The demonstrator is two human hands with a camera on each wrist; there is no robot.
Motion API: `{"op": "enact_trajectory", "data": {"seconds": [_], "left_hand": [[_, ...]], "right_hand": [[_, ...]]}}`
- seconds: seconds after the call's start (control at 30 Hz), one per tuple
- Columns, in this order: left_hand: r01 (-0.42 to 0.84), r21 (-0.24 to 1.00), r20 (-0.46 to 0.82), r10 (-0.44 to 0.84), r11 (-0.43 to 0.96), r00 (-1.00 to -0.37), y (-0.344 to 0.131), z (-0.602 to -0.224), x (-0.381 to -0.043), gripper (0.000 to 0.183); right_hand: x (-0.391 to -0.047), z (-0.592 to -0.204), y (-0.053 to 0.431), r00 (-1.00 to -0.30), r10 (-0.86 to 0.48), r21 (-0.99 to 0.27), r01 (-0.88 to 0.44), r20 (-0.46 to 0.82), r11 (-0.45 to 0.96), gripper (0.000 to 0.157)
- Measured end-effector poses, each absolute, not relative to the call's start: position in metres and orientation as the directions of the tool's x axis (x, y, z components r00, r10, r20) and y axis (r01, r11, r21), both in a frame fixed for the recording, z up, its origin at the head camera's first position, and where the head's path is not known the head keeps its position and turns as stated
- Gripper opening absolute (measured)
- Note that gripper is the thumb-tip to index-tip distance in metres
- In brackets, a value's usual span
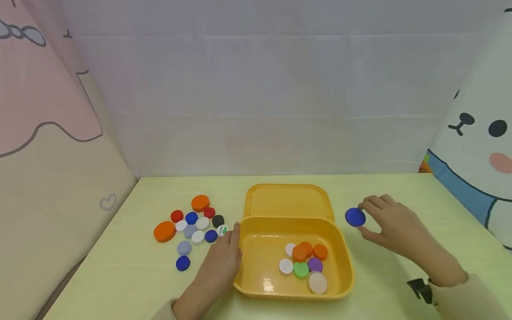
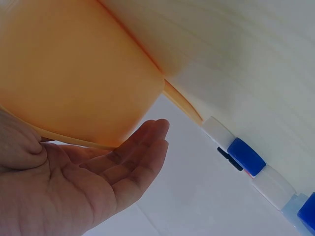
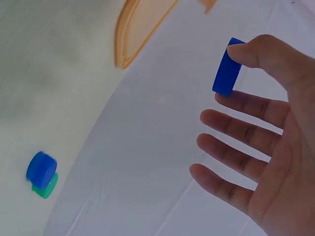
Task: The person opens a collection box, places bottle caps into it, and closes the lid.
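Observation:
My right hand [image 1: 394,229] pinches a blue bottle cap [image 1: 355,217] between thumb and index finger, in the air right of the yellow plastic box [image 1: 348,266]. In the right wrist view that cap [image 3: 227,69] is tilted on edge, and the other three fingers spread away from it. At the box's left rim, my left hand [image 1: 222,258] rests with its fingers extended along the edge. The left wrist view has this hand [image 2: 93,182] lying against the rim, fingers slightly bent. Inside the box lie several caps, among them a purple one [image 1: 315,265] and a green one [image 1: 301,270].
Left of the box, several loose caps are scattered, including a large orange one [image 1: 164,231] and a black one [image 1: 218,221]. The box's lid flap [image 1: 287,201] lies behind it. Another blue cap [image 3: 41,168] beside a green one [image 3: 47,189] shows in the right wrist view.

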State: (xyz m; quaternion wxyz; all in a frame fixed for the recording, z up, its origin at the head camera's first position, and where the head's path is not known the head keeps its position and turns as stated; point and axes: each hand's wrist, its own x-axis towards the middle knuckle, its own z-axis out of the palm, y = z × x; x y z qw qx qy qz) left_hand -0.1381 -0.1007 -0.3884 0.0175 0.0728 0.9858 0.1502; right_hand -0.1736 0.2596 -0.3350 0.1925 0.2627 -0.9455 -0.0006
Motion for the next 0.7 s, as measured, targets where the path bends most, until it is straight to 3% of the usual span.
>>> {"op": "enact_trajectory", "data": {"seconds": [0.2, 0.7], "left_hand": [[0.143, 0.295, -0.008, 0.152, 0.945, -0.988, -0.101, -0.388, -0.138, 0.057], [0.159, 0.288, 0.006, 0.164, 0.944, -0.986, -0.101, -0.388, -0.139, 0.056]], "right_hand": [[-0.168, -0.336, 0.229, -0.706, -0.585, 0.133, -0.586, 0.399, 0.799, 0.042], [-0.16, -0.359, 0.189, -0.7, -0.655, 0.172, -0.635, 0.284, 0.753, 0.042]]}}
